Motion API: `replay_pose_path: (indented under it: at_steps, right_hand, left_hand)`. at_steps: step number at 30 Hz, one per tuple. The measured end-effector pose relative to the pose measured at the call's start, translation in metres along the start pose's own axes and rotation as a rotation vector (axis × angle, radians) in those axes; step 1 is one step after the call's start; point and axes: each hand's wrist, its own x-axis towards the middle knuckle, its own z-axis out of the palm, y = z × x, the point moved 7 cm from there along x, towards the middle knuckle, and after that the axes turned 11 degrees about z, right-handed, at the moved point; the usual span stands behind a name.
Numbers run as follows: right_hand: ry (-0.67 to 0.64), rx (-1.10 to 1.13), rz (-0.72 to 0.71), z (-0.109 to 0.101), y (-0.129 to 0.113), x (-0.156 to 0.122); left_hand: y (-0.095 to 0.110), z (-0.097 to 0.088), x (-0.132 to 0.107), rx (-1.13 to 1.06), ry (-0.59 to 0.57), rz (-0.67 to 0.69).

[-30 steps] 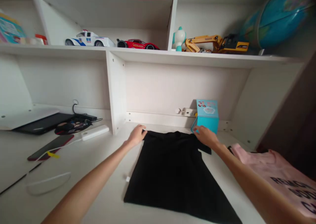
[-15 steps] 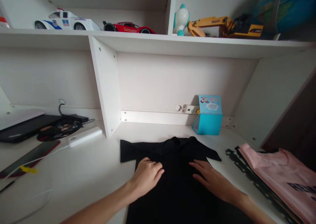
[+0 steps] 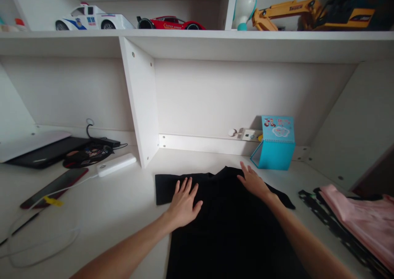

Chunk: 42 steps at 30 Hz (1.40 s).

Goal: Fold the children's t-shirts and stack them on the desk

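Note:
A black T-shirt (image 3: 227,229) lies spread on the white desk (image 3: 123,209), collar end away from me. My left hand (image 3: 184,203) rests flat on it near the left sleeve, fingers stretched out. On the collar area lies my right hand (image 3: 254,183), also flat with its fingers apart. Neither hand holds anything.
A blue paper box (image 3: 275,143) stands behind the shirt at the back wall. Pink clothing (image 3: 363,221) over a black patterned piece lies at the right. A phone (image 3: 53,184), a white power bank (image 3: 116,164), cables and a laptop (image 3: 40,147) sit left of the shelf divider (image 3: 141,102). Toy cars and an excavator stand on the shelf above.
Both hands came back from the shirt's far corners onto the cloth, then slid a little toward the collar. The sleeves now lie spread out. My view has shifted.

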Motion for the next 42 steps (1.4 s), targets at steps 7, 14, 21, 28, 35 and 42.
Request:
replay_pose_path:
  at_steps: [7,14,21,28,35,42]
  right_hand:
    - [-0.136,0.019,-0.167,0.035,-0.042,-0.042]
    - [-0.11,-0.04,0.016,0.038,-0.003,-0.026]
    - [0.078,-0.146,0.465,-0.001,0.105,-0.008]
    - [-0.017,-0.137,0.098,0.021,0.067,-0.017]
    - [-0.136,-0.154,0.253,0.016,0.118,-0.007]
    - [-0.202,-0.104,0.022,-0.001,-0.002,-0.064]
  left_hand:
    - [-0.059,0.013,0.003,-0.138,-0.215,-0.205]
    - [-0.116,0.018,-0.002,-0.048,-0.171,-0.368]
    - [-0.108,0.015,-0.003,-0.043,-0.169,-0.354]
    - [-0.109,0.014,-0.003,-0.051,-0.166,-0.344]
    - [-0.131,0.019,-0.004,-0.027,-0.154,-0.393]
    - [-0.142,0.023,-0.006,-0.022,-0.122,-0.389]
